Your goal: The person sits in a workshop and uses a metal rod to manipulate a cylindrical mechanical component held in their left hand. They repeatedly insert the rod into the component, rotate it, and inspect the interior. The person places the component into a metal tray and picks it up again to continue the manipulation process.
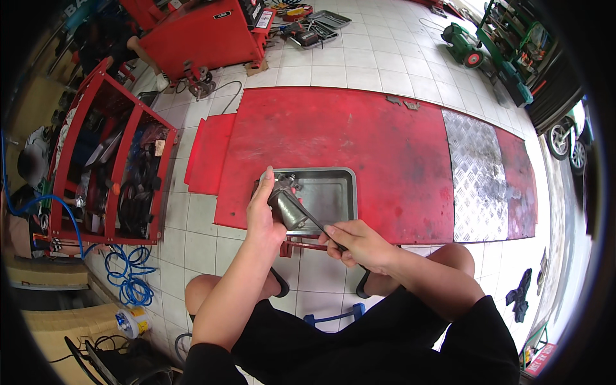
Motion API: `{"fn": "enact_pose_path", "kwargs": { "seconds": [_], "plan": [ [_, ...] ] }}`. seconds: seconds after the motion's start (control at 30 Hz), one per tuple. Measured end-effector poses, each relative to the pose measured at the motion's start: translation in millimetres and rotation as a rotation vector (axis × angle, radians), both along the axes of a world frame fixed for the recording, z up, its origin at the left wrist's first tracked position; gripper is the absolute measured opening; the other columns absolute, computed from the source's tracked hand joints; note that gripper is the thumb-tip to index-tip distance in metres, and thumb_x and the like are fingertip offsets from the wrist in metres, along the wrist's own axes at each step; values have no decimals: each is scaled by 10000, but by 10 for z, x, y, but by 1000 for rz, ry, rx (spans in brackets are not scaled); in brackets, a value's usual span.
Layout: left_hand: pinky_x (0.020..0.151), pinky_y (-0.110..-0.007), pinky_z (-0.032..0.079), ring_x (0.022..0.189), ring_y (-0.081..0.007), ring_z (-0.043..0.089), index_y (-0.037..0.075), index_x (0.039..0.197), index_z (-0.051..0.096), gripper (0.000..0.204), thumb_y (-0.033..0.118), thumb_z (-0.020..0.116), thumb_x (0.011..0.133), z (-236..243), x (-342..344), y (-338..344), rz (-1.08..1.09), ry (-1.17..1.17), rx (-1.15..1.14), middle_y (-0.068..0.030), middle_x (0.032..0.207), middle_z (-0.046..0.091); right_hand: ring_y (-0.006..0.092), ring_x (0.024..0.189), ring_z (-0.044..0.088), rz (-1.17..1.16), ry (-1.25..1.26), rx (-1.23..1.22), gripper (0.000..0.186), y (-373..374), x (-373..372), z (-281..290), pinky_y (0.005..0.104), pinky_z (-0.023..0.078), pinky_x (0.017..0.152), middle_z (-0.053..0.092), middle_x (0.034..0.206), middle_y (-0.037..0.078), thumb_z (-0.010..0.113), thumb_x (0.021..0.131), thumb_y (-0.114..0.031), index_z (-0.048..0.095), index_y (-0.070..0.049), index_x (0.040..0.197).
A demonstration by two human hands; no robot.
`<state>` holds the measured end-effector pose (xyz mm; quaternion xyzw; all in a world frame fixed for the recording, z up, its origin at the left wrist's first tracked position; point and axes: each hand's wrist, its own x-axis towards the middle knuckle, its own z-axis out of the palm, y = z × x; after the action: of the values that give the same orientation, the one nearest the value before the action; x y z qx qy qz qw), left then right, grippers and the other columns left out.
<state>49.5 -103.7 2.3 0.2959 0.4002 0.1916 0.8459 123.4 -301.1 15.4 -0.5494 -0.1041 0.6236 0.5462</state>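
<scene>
My left hand point(262, 208) is wrapped round a dull grey metal machine part point(292, 214) with a rounded cylindrical body and smaller fittings at its far end; its exact kind is unclear. I hold it tilted over the left side of a rectangular metal tray point(354, 200). My right hand point(357, 242) is closed on a thin, dark, rod-like thing point(310, 217), either a handle or a hose. It runs up and left to the metal part, and its far end is hard to make out against it.
The tray rests on the near edge of a low red platform point(385, 167). Small metal pieces point(403, 103) lie at its far edge. On the left stand a red shelf cart point(112, 160) and a coiled blue hose point(130, 273). Another person's arm point(146, 56) shows at far left.
</scene>
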Motion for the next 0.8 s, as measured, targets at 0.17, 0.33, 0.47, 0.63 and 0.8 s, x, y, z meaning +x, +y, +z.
{"fn": "enact_pose_path", "kwargs": {
  "seconds": [0.17, 0.33, 0.47, 0.63, 0.8],
  "plan": [
    [786, -460, 533, 907, -240, 619, 169, 1190, 566, 411, 437, 702, 910, -2, -28, 50, -3, 1, -9, -76, 1049, 593, 56, 508, 330, 16, -33, -1, 367, 71, -4, -39, 224, 271, 450, 510, 686, 29, 408, 1083, -271, 576, 55, 1077],
    [792, -467, 530, 921, -243, 613, 161, 1174, 575, 405, 442, 701, 909, -28, 37, 115, 4, -20, -61, -79, 1048, 596, 59, 518, 369, 26, -74, 1, 354, 83, 32, -88, 224, 307, 463, 524, 696, 10, 417, 1073, -292, 616, 1, 1077],
    [776, -477, 542, 842, -282, 665, 200, 1158, 611, 288, 311, 708, 911, -187, 149, 140, -44, -160, -96, -53, 1024, 669, 82, 663, 545, 27, -262, 12, 357, -8, 103, -97, 256, 438, 558, 643, 788, 22, 449, 1055, -282, 697, -27, 1026],
    [806, -352, 523, 873, -153, 581, 158, 1262, 535, 475, 464, 665, 924, -357, -168, 519, 42, -44, -29, -36, 1066, 586, 134, 548, 514, -2, -142, 203, 354, 344, -66, -368, 311, 433, 485, 562, 639, 47, 474, 1042, -269, 635, 28, 934],
    [678, -267, 527, 736, -128, 604, 155, 1209, 513, 455, 459, 684, 917, -252, -38, 235, 33, -36, 62, -9, 798, 571, 117, 505, 468, 4, -168, 172, 339, 235, -36, -415, 306, 365, 441, 553, 623, 44, 458, 1044, -260, 626, 21, 959]
  ]
}}
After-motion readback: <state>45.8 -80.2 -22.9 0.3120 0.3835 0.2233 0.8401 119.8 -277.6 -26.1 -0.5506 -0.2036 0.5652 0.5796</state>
